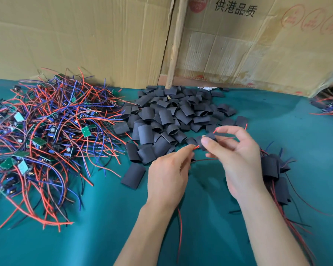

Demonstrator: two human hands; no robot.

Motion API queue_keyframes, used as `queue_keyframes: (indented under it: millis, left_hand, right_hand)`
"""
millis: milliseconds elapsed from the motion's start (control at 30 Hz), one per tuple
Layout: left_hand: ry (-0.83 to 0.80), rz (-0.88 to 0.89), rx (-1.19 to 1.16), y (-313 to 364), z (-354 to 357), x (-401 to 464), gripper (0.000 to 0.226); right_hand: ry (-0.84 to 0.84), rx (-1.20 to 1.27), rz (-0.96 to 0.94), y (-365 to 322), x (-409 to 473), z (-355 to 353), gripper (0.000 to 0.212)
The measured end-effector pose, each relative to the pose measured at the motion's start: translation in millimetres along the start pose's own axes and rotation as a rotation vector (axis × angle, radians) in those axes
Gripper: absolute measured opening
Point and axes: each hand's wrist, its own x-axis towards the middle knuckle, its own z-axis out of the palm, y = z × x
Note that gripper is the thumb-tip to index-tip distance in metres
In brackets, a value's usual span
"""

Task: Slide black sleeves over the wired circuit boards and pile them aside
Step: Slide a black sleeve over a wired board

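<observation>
Both raised: left hand (171,169) pinches red wire (195,147), right hand (236,150) pinches sleeve (210,140).

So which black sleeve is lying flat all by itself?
The flat black sleeve nearest the left hand, alone on the green cloth just below the big sleeve pile.

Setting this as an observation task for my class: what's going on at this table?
A person is sleeving wired circuit boards. The right hand pinches a black sleeve while the left hand pinches its red wire. Unsleeved boards lie left, loose sleeves in the middle, finished ones at right.
</observation>
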Motion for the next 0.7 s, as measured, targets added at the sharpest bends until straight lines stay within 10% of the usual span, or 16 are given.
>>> queue_keyframes:
  millis: [333,700]
  left_hand:
    - [-0.057,-0.169,-0.173,-3,2,0,0.028]
    - [-0.143,-0.121,-0.123,-4,1,3,0.019]
  right_hand:
    - [-0.127,-0.009,0.114,12,-5,9,0.019]
    - [0.166,0.393,0.088,-8,11,-14,0.026]
